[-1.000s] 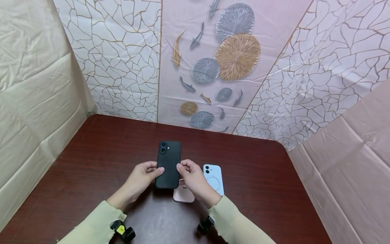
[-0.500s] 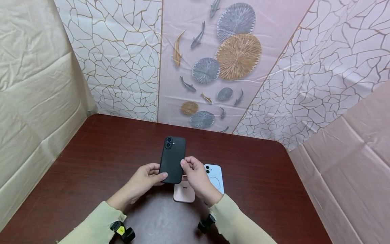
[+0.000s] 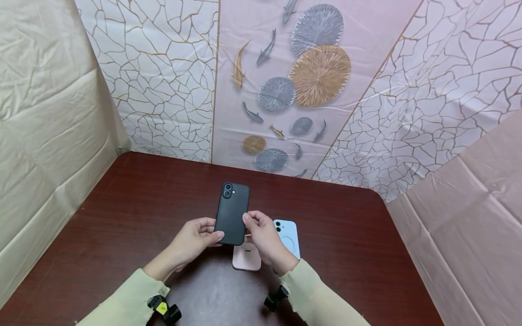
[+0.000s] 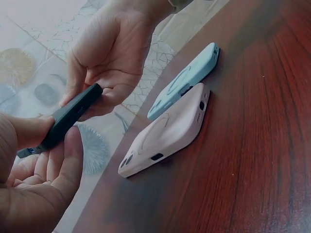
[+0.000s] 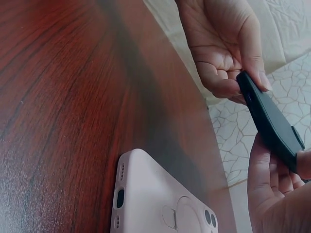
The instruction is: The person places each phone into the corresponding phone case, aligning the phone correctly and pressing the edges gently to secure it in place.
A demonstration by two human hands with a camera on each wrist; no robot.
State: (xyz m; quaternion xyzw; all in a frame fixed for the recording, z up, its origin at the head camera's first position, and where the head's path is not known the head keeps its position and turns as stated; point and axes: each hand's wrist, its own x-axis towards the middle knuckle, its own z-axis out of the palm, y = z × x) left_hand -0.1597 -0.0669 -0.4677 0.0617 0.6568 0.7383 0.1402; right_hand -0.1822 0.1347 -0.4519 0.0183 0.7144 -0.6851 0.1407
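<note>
A phone in a black case [image 3: 232, 215] is held above the table, its back with two camera lenses facing up and its top leaning slightly right. My left hand [image 3: 195, 240] grips the lower left edge, thumb across the back. At the lower right edge, my right hand [image 3: 263, 237] pinches it between thumb and fingers. From the side in the left wrist view, the black phone [image 4: 73, 114] is a thick dark slab clear of the tabletop. Beneath it lies a pink phone case [image 3: 246, 259], partly hidden by the right hand. A light blue phone case [image 3: 288, 235] lies right of that hand.
The dark red wooden table [image 3: 346, 253] reaches back to a patterned cloth wall [image 3: 163, 81]. Cream cloth [image 3: 49, 136] hangs at the left and pinkish cloth [image 3: 469, 217] at the right. In the right wrist view, the pink case [image 5: 155, 199] lies near the camera.
The black phone has moved slightly up and to the right, its top now tilted rightward. Both hands have kept hold of it. The pink and light blue cases have not moved.
</note>
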